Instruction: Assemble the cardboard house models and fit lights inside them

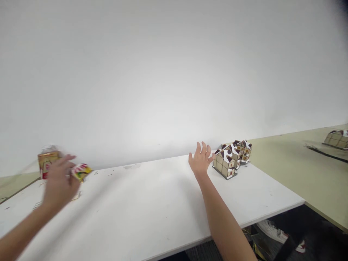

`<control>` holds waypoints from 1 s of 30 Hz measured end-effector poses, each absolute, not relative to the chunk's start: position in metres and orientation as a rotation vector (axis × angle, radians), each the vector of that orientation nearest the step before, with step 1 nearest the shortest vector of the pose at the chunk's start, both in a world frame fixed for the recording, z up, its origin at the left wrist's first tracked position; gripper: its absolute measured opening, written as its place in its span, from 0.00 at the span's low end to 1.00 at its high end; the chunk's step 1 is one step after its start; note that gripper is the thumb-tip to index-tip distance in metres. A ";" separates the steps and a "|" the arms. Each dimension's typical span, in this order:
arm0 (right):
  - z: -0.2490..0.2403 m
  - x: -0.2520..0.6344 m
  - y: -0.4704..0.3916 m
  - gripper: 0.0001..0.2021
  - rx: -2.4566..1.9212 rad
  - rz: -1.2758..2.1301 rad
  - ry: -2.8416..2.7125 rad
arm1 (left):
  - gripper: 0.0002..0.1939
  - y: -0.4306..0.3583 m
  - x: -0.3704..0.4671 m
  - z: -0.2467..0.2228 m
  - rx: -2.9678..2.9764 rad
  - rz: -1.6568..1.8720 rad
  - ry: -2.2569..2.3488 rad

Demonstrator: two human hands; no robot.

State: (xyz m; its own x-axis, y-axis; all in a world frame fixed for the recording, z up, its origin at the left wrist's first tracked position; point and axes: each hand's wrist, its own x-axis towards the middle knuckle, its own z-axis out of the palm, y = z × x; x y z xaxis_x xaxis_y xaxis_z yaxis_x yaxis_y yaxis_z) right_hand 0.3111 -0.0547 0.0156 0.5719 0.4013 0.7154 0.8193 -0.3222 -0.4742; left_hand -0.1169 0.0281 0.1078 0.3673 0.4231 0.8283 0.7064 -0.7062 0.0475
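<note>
At the left, my left hand (60,179) is blurred by motion, its fingers reaching over a red and yellow packet (81,171); whether it grips the packet is unclear. Behind that hand stands a gold and red box (45,164) with a whitish top, partly hidden. My right hand (200,158) is raised near the back edge of the white board, fingers spread, holding nothing. Just right of it sits a small model house (224,166) with a dark, snow-patched roof, and more model houses (244,150) stand close behind.
The white board (152,203) lies before a pale wall. A yellowish table (288,156) extends to the right, bearing another model house (337,139) and a dark cable (326,153). Below the board's front edge, a shoe (272,231) shows at the lower right.
</note>
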 end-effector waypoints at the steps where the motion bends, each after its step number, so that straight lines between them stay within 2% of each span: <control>1: 0.017 0.315 -0.057 0.29 -1.944 -0.617 -0.953 | 0.06 0.031 -0.105 0.092 -2.234 -1.353 -0.969; 5: 0.024 0.331 -0.068 0.29 -1.981 -0.701 -0.836 | 0.08 0.030 -0.035 0.036 -2.296 -1.329 -0.698; 8: 0.029 0.344 -0.078 0.31 -2.028 -0.750 -0.711 | 0.10 0.016 0.007 0.017 -2.309 -1.319 -0.380; 12: 0.031 0.360 -0.088 0.34 -2.124 -0.787 -0.500 | 0.12 -0.001 0.021 0.013 -2.359 -1.298 -0.098; 17: 0.023 0.377 -0.090 0.34 -2.274 -0.733 -0.383 | 0.13 -0.007 0.014 0.006 -2.492 -1.405 -0.050; 22: 0.021 0.381 -0.088 0.31 -2.405 -0.689 -0.422 | 0.12 -0.013 0.018 -0.002 -2.571 -1.409 -0.003; 30: 0.030 0.355 -0.080 0.35 -2.438 -0.599 -0.760 | 0.11 -0.024 0.021 -0.003 -2.577 -1.403 0.098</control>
State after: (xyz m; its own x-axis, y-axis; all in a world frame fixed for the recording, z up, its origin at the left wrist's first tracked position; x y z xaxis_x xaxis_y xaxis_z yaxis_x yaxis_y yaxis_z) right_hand 0.3552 -0.0797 0.0300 0.7457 0.3901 0.5402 0.6164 -0.7117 -0.3370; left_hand 0.0207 -0.0242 -0.0031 0.5459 -0.1557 0.8233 0.0400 -0.9766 -0.2112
